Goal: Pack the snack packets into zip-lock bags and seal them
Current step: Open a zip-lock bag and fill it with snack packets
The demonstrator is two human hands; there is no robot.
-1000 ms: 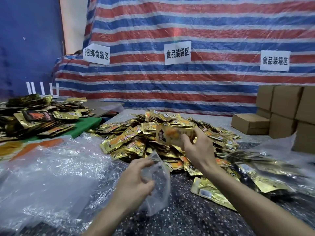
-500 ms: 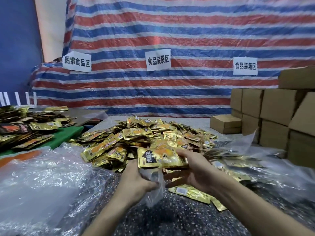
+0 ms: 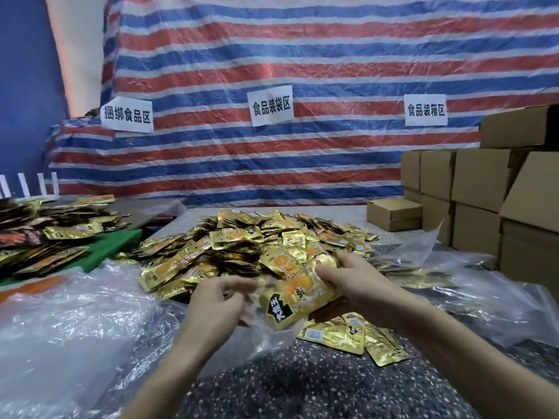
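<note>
Snack packets (image 3: 299, 294) sit gripped in the right hand (image 3: 357, 282); the left hand (image 3: 217, 303), fingers (image 3: 236, 282) curled, apparently pinches a clear zip-lock bag (image 3: 263, 340) beneath.

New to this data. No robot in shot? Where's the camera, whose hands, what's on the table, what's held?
No machine here: a person works bare-handed. The one camera sits on their head, looking forward and down, so both arms enter from the bottom. The right hand grips a stack of gold packets, its lower end at a clear bag that the left hand seems to pinch open. On the speckled table lie a big pile of the same packets, clear plastic on the left and cardboard boxes on the right.
</note>
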